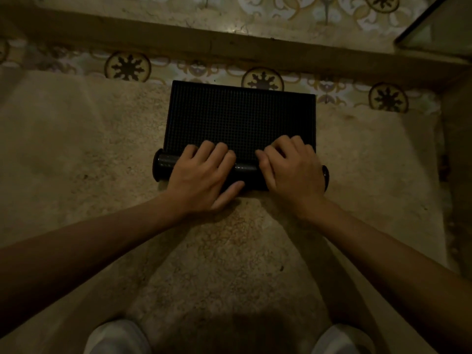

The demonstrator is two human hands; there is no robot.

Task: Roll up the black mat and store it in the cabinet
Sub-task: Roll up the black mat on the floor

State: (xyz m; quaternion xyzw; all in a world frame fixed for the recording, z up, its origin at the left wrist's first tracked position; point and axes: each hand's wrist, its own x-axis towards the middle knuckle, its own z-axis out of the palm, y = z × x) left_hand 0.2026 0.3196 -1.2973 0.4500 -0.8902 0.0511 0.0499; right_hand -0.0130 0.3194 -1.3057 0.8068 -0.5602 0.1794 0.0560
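The black mat [240,116] with a fine grid texture lies on a beige carpet, its far part flat. Its near end is wound into a tight roll [245,170] that runs left to right. My left hand [201,175] rests palm-down on the left half of the roll, fingers curled over its top and thumb against the near side. My right hand [291,169] presses on the right half in the same way. Both ends of the roll stick out past my hands. No cabinet can be made out for certain.
The beige carpet [89,154] covers the floor around me. Beyond it runs a strip of patterned tiles [127,66] and a wooden beam [229,44]. A glass panel edge [434,29] stands at the top right. My knees in white trousers [117,338] show at the bottom.
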